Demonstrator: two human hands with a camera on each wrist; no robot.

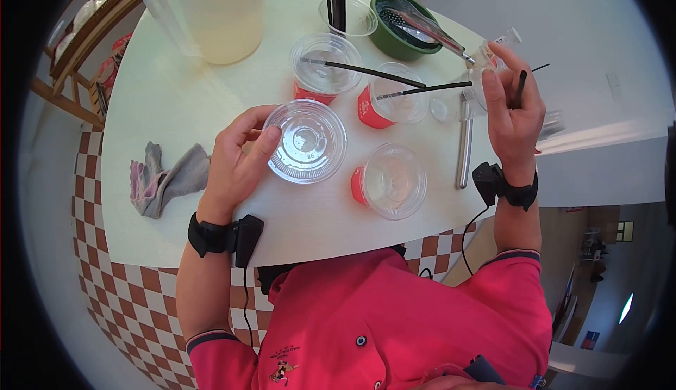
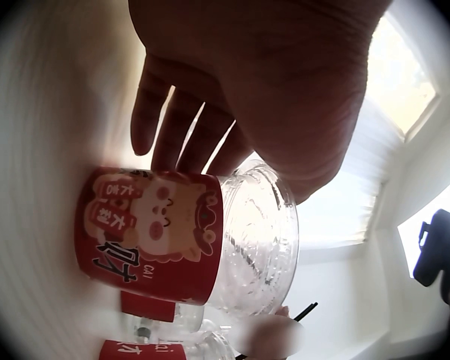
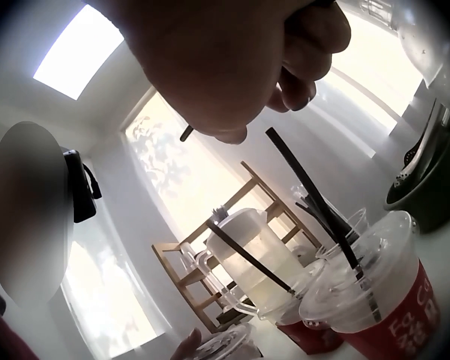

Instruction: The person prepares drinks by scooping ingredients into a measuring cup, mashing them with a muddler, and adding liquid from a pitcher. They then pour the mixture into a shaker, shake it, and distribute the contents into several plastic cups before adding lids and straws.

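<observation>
My left hand [image 1: 243, 154] grips a clear plastic cup [image 2: 150, 236] with a red printed sleeve, its thumb at the edge of the clear lid [image 1: 307, 141]. The fingers lie along the far side of the cup. Raised at the right edge of the table, my right hand [image 1: 517, 108] holds a black straw [image 1: 520, 88] between its fingers. Two lidded cups stand beyond the left hand, a back one [image 1: 325, 66] and a right one [image 1: 394, 97], each with a black straw in it. A cup without a visible straw [image 1: 391, 182] stands nearest the body on the right.
A pitcher of pale liquid [image 1: 225, 23] stands at the back left. A green bowl [image 1: 405, 38] with metal utensils is at the back, beside a clear container [image 1: 359, 18]. A grey cloth [image 1: 169, 178] lies left, a metal rod [image 1: 465, 143] right.
</observation>
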